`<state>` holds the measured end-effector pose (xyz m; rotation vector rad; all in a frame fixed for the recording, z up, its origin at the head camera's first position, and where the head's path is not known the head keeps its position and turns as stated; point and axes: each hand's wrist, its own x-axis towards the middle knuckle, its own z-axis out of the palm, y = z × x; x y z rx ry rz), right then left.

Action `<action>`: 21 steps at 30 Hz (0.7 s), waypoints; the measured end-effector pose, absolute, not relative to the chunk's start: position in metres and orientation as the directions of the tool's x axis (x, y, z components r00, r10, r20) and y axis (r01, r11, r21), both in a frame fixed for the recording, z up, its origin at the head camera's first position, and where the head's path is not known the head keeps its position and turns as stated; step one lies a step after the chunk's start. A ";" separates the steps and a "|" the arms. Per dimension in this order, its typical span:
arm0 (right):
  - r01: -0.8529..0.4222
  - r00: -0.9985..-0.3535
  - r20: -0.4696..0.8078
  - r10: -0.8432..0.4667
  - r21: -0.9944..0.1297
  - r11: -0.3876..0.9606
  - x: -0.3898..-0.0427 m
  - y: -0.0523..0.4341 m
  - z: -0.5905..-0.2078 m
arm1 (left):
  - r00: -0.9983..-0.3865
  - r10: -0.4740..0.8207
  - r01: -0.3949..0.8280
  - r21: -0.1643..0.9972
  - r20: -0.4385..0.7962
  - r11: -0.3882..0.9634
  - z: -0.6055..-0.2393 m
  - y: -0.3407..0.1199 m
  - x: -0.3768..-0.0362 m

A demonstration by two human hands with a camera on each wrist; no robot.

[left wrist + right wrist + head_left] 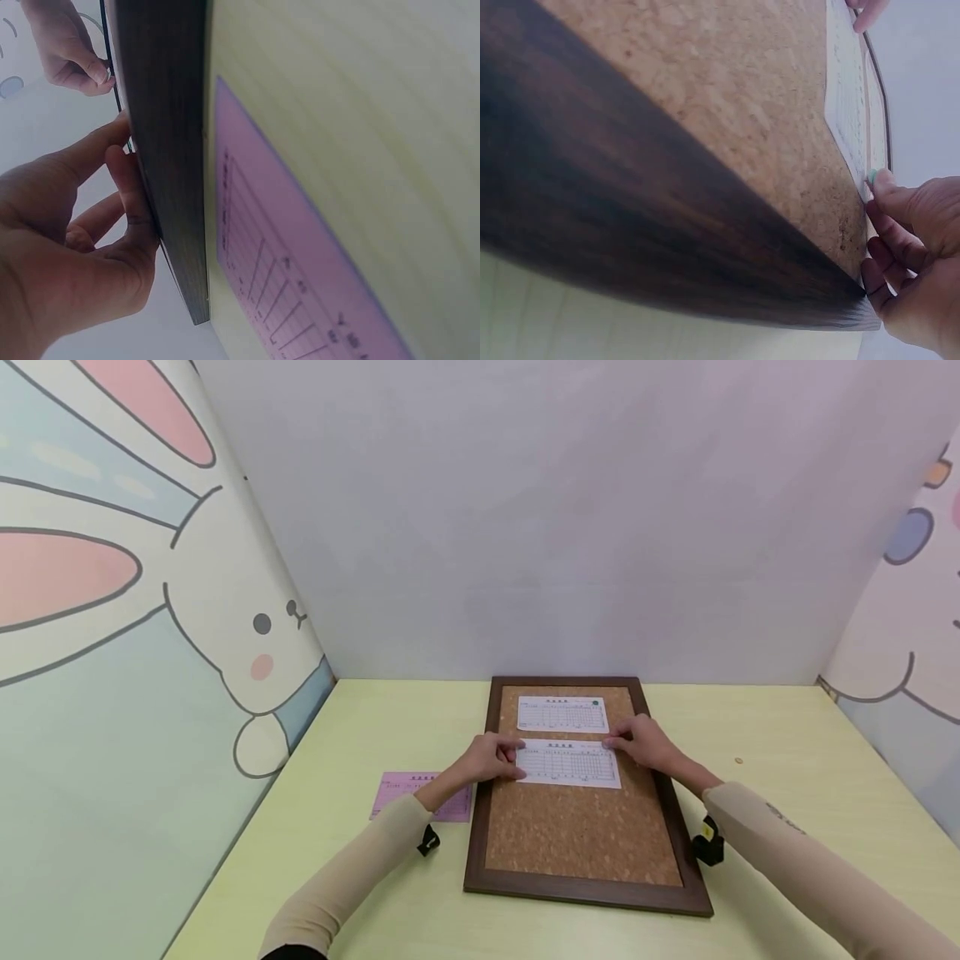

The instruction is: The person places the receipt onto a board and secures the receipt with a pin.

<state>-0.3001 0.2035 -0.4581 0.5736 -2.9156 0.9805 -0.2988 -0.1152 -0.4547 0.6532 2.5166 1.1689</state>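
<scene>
Between my two hands, the lower white form (568,765) is lying across the middle of the cork board (577,827), and I am steadying it there: my left hand (491,758) is resting its fingertips on the sheet's near-left end, fingers mostly extended, while my right hand (643,742) is pressing at the sheet's upper right corner. Something small and green is showing at that thumb tip in the right wrist view (a pin head, I would guess, though I cannot tell for sure), so I am judging this corner as just being fastened. Just beyond my fingers, the upper white form (562,714) is already sitting on the board with a green pin (596,702) at its far right corner, so that one looks done. Outside my left wrist, the pink form (420,795) is waiting on the yellow-green table (787,777), apparently not yet mounted.
</scene>
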 end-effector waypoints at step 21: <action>-0.247 -0.964 0.064 -0.259 -0.585 0.772 -0.302 0.200 -0.455 | -0.847 0.528 0.292 0.778 -0.060 0.557 -0.457 -0.116 -0.301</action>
